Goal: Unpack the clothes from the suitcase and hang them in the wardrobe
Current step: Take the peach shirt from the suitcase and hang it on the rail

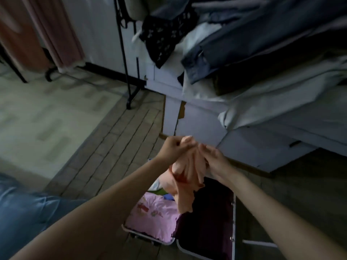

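Above the suitcase [206, 231], lower centre: a peach top [185, 186] lifted.
Left hand [171, 149] and right hand [216, 160] both pinch it; find the shoulders before hanging.

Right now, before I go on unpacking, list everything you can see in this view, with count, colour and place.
peach garment: one, peach-orange, held up over the suitcase by both hands
suitcase: one, open, pale frame, on the floor at bottom centre
pink garment: one, pink with prints, in the suitcase's left side
dark garment: one, dark maroon, in the suitcase's right side
clothes rack: one, black, standing at upper centre
floral garment: one, black with pale flowers, hanging off the bed's edge
denim garment: at least one, blue, piled on the bed
bed sheet: one, white, right
curtain: pink, upper left
left hand: fingers pinch the garment's top
right hand: fingers grip the garment's top
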